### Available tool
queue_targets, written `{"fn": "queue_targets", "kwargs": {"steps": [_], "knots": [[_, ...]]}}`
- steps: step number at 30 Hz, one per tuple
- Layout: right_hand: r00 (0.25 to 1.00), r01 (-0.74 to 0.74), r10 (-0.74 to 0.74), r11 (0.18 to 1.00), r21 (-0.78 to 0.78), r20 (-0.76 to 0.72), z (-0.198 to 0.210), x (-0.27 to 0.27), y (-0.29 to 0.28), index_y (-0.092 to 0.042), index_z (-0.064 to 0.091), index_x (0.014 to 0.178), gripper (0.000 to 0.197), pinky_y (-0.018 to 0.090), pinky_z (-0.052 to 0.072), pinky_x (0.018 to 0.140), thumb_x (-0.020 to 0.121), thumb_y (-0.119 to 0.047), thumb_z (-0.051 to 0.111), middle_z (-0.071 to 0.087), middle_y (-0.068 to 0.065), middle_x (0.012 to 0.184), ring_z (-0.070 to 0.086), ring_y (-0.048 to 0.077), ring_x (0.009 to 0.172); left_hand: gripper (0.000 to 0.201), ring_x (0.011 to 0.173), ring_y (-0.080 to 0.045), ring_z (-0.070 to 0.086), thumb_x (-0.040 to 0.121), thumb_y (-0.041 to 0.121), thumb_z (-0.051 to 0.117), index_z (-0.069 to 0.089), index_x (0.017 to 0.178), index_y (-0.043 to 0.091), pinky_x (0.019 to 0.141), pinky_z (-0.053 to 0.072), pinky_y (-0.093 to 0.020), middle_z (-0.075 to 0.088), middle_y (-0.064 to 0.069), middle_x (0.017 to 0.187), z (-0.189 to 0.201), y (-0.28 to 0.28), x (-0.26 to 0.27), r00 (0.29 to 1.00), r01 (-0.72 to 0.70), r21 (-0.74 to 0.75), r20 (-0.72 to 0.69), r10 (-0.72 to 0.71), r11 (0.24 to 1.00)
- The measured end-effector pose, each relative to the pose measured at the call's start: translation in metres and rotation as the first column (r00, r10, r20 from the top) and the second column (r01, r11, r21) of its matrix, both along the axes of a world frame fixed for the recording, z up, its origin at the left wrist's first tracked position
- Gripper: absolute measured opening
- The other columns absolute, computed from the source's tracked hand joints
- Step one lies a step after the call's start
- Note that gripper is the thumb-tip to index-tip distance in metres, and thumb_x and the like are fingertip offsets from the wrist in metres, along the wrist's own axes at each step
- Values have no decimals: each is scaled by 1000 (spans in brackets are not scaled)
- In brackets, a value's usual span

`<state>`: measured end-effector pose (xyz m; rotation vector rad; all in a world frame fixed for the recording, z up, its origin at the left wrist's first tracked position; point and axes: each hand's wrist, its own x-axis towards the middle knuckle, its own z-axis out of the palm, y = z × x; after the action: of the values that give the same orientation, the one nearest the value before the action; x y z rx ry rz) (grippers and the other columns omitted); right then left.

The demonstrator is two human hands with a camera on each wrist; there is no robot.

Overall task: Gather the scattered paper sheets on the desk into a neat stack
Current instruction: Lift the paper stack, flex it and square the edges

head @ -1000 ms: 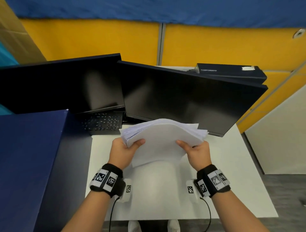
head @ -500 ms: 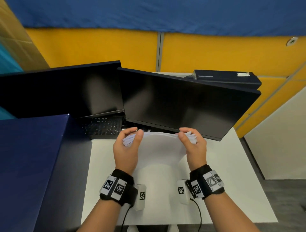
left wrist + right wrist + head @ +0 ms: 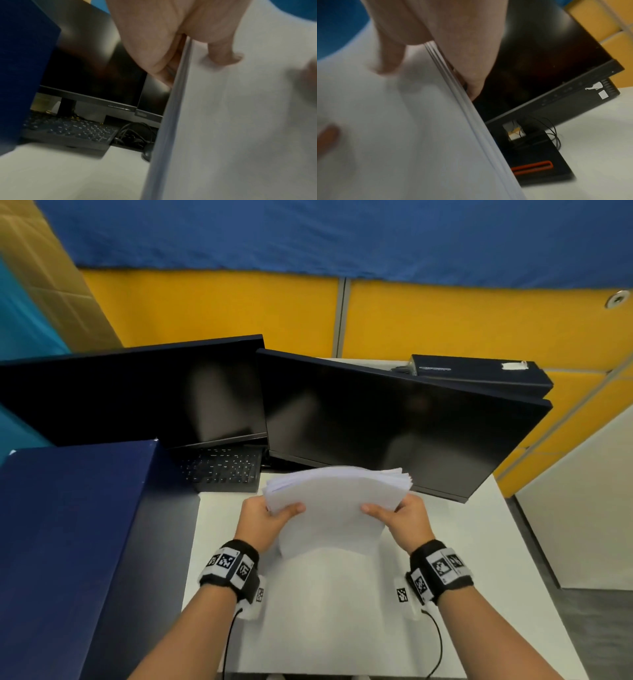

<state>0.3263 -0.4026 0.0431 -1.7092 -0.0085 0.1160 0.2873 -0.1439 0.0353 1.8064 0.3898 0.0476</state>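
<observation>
both hands grip the stack of paper (image 3: 334, 501) by its side edges: the left hand (image 3: 262, 520) pinches the left edge with its thumb on the near face and fingers behind, and the right hand (image 3: 407, 520) does the same on the right edge. the stack stands tilted above the white desk (image 3: 479, 559), just in front of the two dark monitors (image 3: 394, 426), its top edge fanned a little and its lower edge close to the desk; whether it touches cannot be told.

the head view shows the whole sheaf and both wristbands, but not the fingers behind it. the left wrist view shows the thumb (image 3: 221, 52) flat on the paper, the edge of the sheets (image 3: 171, 108) running down the picture, and beyond it a keyboard (image 3: 68, 131), cables and a mouse (image 3: 147, 151) hidden from the head view. the right wrist view shows the sheets' edge (image 3: 471, 108) split into several layers, and a monitor base with an orange slot (image 3: 532, 167).

half a second ago the stack was raised toward the screens, seen almost edge-on with the fingers curled over its top; now it is lower, its near face turned to the camera, with the hands on its sides.
</observation>
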Motion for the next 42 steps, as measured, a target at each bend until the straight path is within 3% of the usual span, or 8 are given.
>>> {"fn": "queue_targets", "kwargs": {"steps": [3,9,14,20,23,28,36,42], "knots": [[993,107,-108,994,25,52,8,-2,10,-27,75,85,26,37,60,82,77,-3,80,78,-17,81,74,1,79,18,83,-27,75,72,26,88,78,78,12,78,61,-47,78,-14,86,15,-3,5,992,-61,43,110,56,997],[982,52,-53,999,9,184,13,-14,-5,-27,74,94,29,18,56,75,75,-6,82,77,-21,88,72,-2,84,39,91,8,69,70,14,89,76,101,34,80,53,-10,75,26,94,25,3,-9,963,77,64,252,-91,995],[999,5,0,992,-129,33,-5,-12,1,-31,74,91,30,33,59,88,75,-7,83,77,-23,86,73,0,86,30,90,-6,73,71,16,88,77,99,21,75,56,-18,76,10,94,-6,-1,-8,996,15,34,84,-18,999],[988,60,-56,998,-18,142,3,-12,-1,-29,74,91,27,18,57,76,77,-7,81,77,-23,86,73,0,84,32,94,7,69,75,10,85,77,105,14,83,54,-13,75,14,100,10,1,-9,968,30,25,250,-35,999],[999,30,-29,997,-65,15,-13,-15,-2,-27,72,99,33,29,59,84,72,-15,86,78,-14,95,73,4,90,39,87,1,73,66,21,91,74,100,28,85,60,-30,78,13,92,-4,-3,-13,996,-10,-7,89,11,1000],[983,87,-106,988,130,149,11,-19,3,-16,69,98,32,17,54,75,71,-22,85,75,-15,92,69,2,84,50,88,-3,69,74,49,77,68,111,16,72,55,-15,74,7,101,21,-15,-17,947,-55,-246,294,129,968],[925,311,-302,950,-6,232,41,-4,28,-10,67,71,26,19,43,75,85,-30,74,65,-7,70,58,-2,68,23,67,0,56,89,34,70,65,70,23,67,43,-19,65,8,71,49,-42,-3,905,-347,-120,216,365,930],[997,-10,6,999,48,77,13,-6,-3,-20,67,108,48,29,60,80,63,-15,84,74,-7,98,70,5,88,32,62,-11,52,89,39,68,62,64,20,63,41,-25,59,4,63,55,-39,1,931,-328,-103,137,340,939]]}}
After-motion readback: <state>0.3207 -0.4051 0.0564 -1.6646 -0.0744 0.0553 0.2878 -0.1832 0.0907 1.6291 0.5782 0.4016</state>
